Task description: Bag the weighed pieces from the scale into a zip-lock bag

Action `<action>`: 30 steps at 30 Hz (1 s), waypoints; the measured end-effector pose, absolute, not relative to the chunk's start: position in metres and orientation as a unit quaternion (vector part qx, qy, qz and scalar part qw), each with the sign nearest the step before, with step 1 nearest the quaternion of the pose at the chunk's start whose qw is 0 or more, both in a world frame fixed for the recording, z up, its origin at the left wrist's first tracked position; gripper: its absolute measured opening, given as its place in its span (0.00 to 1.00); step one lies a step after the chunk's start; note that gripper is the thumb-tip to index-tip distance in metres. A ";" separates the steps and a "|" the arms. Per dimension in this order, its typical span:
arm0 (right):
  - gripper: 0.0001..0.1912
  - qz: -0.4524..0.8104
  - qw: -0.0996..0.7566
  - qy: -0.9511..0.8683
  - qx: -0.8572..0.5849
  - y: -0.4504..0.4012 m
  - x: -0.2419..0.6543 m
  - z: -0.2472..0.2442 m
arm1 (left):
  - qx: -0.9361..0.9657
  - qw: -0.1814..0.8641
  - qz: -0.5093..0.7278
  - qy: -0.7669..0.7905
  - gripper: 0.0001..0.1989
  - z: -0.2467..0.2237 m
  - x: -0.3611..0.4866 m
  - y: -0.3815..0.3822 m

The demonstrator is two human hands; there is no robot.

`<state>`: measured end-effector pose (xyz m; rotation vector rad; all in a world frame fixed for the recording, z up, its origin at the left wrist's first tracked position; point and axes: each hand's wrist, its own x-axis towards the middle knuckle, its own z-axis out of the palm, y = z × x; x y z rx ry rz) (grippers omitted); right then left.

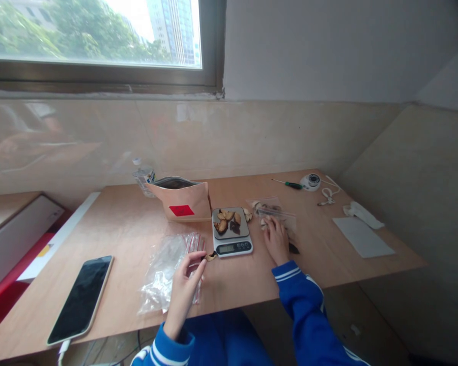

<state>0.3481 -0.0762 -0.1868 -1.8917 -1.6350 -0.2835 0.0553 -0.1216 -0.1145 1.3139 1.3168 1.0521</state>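
Note:
Between the thumb and fingertips of my left hand [189, 274] is a dried slice [211, 257], pale with a dark edge, like dried mushroom. It is held just in front of the kitchen scale [234, 247]. Several dried slices [228, 222] lie on the scale's metal plate; the lit display is too small to read. To the scale's right, my right hand [277, 239] has its fingers bent down on a clear zip bag [289, 219] with pieces in it. A similar bag lies behind. A loose pale piece [248, 215] touches the scale's right side, and a dark one [293, 248] is by my right wrist.
An open kraft pouch [187, 201] stands behind left, beside a plastic bottle [143, 175]. Flat clear zip bags [164, 267] lie near my left hand, a phone [82, 300] further left. At right are a screwdriver [293, 185], a white camera [311, 181], and white paper [362, 237].

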 end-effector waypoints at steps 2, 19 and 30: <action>0.18 -0.116 0.301 -0.611 -0.723 -0.077 0.355 -0.188 | 0.548 0.472 0.429 0.540 0.13 -0.115 0.059 -0.121; 0.19 -0.142 0.269 -0.587 -0.750 -0.076 0.357 -0.195 | 0.712 0.254 0.470 0.455 0.07 -0.149 0.120 -0.066; 0.19 -0.127 0.280 -0.583 -0.752 -0.077 0.357 -0.193 | 0.788 0.078 0.405 0.457 0.09 -0.157 0.121 -0.055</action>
